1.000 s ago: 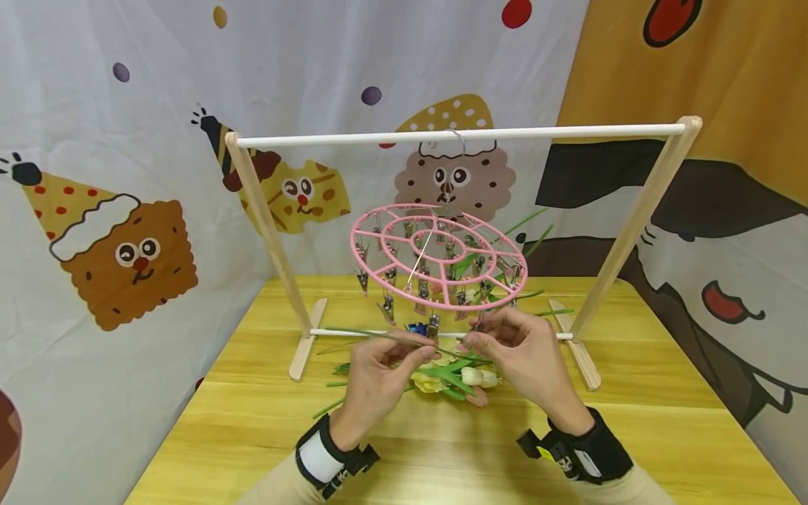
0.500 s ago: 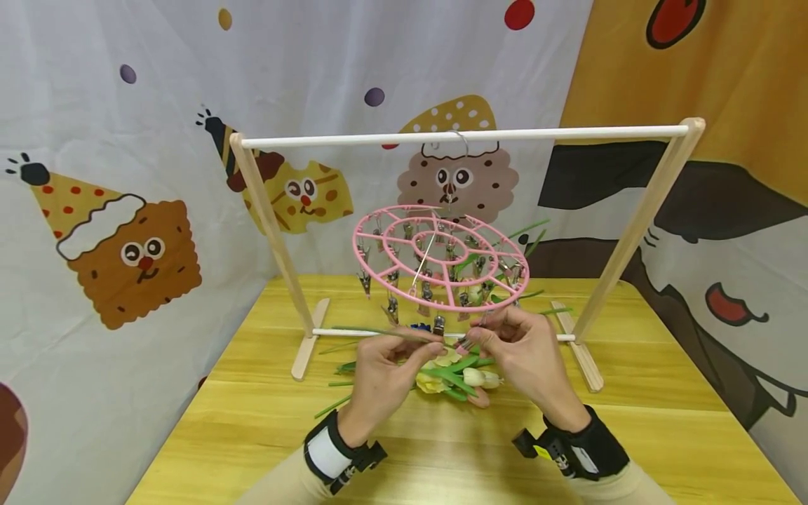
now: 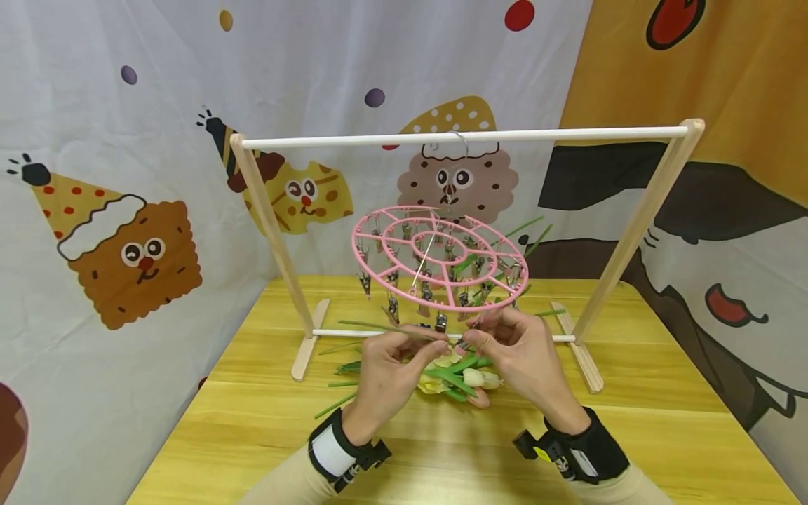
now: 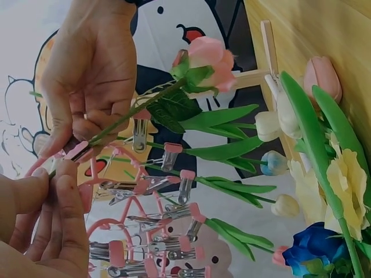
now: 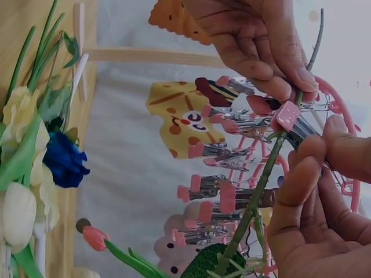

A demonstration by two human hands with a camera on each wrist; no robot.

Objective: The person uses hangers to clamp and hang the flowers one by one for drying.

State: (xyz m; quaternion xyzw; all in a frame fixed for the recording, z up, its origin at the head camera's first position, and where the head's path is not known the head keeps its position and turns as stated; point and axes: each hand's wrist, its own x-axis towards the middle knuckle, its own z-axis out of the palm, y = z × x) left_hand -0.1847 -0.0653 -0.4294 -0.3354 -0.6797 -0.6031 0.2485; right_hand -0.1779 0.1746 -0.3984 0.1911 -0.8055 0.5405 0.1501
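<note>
My left hand (image 3: 394,368) pinches the bare end of a pink rose's green stem (image 5: 255,191) between thumb and fingers. The rose's bloom (image 4: 208,63) shows in the left wrist view, past my right hand. My right hand (image 3: 520,347) pinches a metal clip with pink tips (image 5: 288,117), its tips at the stem beside my left fingertips. Whether the clip bites the stem, I cannot tell. Both hands work just under the front rim of a round pink clip hanger (image 3: 449,287), which has several clips dangling from it. Tulips (image 4: 272,162) hang from some clips.
The hanger hooks onto the white top bar (image 3: 353,140) of a wooden stand (image 3: 621,238). Below the hands, loose artificial flowers lie on the wooden table (image 3: 265,435), among them a yellow flower (image 4: 346,179) and a blue rose (image 4: 319,249). A printed curtain stands behind.
My left hand has shifted slightly right with the stem, closer to my right hand. The clip in my right hand has turned its pink tips toward the stem.
</note>
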